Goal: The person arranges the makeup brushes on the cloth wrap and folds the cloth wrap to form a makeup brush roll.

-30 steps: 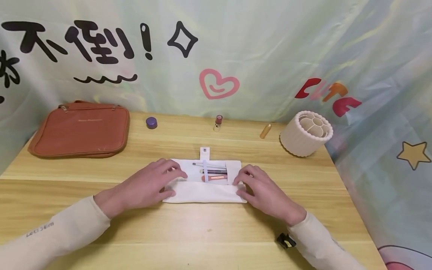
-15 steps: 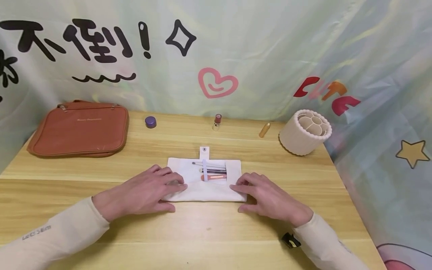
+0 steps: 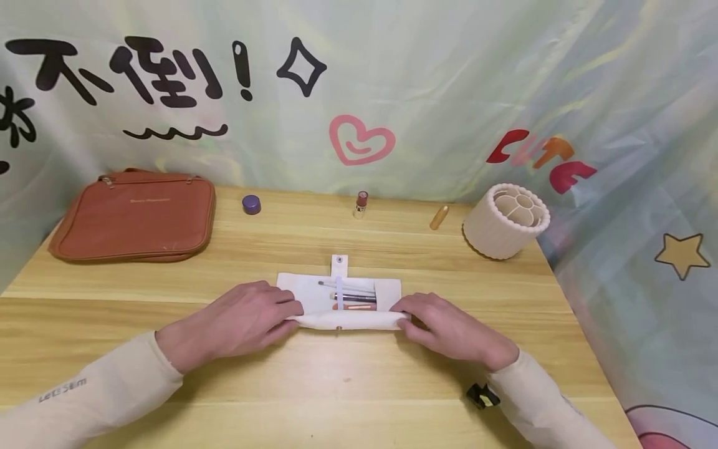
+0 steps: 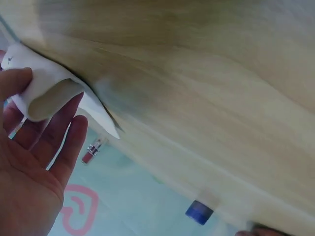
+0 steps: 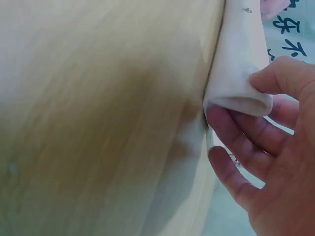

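A white fabric brush roll [image 3: 305, 288] lies partly unrolled mid-table, its near edge rolled into a loose tube. Makeup brushes [image 3: 353, 298] sit inside it under a pale elastic band [image 3: 339, 294]; a snap tab [image 3: 339, 265] points away from me. My left hand [image 3: 235, 321] pinches the tube's left end, thumb on the near side, as the left wrist view shows with the hollow end of the tube [image 4: 47, 98]. My right hand [image 3: 454, 330] pinches the right end the same way, its thumb [image 5: 278, 76] pressed on the fabric in the right wrist view.
Along the back stand a brown zip case [image 3: 137, 215], a purple lidded jar [image 3: 252, 204], a lipstick [image 3: 361, 204], a small gold tube [image 3: 439, 217] and a cream ribbed holder [image 3: 505, 221]. A printed curtain [image 3: 437, 81] hangs behind the wooden table [image 3: 348, 405].
Both hands first slid to the near edge and now pinch it. The near flap has been rolled away from me into a tube, so less of the brush roll lies flat.
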Motion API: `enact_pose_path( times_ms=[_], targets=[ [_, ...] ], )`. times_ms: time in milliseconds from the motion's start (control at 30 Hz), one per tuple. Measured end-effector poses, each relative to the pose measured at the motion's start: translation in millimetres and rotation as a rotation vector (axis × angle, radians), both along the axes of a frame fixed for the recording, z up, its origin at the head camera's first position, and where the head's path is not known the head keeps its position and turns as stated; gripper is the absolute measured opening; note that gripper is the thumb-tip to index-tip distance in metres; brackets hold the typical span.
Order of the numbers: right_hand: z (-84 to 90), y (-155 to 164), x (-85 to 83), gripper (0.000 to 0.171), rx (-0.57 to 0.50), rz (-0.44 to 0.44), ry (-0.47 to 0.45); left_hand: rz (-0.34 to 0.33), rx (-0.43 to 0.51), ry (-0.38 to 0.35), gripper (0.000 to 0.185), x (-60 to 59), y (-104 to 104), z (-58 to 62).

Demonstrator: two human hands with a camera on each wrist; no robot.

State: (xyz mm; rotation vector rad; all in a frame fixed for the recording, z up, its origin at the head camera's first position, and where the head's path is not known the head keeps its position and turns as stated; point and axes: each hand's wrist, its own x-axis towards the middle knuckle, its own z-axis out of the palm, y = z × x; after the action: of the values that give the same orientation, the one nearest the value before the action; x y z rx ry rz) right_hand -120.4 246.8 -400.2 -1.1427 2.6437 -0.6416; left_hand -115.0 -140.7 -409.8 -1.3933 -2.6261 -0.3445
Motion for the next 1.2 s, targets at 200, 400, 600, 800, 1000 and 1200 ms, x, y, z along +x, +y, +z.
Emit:
enact_pose_path(
  times_ms=[200,400,600,800,1000,1200],
  targets=[
    [0.3,-1,-6.0,0.019,-0.024,-0.053,-0.160,0.159,0.076,-0.313,0.024,-13.1,2,3.1],
    [0.2,-7,-13.4,0.022,-0.030,-0.166,-0.232,0.254,0.084,-0.405,0.025,-24.3,7,2.0],
    [0.3,-11,-17.9,0.019,-0.030,-0.236,-0.207,0.304,0.074,-0.454,0.023,-26.3,11,1.6],
    [2.2,-15,-21.3,0.017,0.053,-0.321,-0.207,0.309,0.030,-0.535,0.017,-29.0,14,6.0],
    [4.9,-18,-23.5,0.014,0.050,-0.349,-0.153,0.383,0.019,-0.596,0.010,-34.1,14,7.3],
    [6.3,-26,-18.7,0.024,-0.018,-0.213,0.006,0.421,0.007,-0.569,0.025,-37.2,14,6.9]
  ],
)
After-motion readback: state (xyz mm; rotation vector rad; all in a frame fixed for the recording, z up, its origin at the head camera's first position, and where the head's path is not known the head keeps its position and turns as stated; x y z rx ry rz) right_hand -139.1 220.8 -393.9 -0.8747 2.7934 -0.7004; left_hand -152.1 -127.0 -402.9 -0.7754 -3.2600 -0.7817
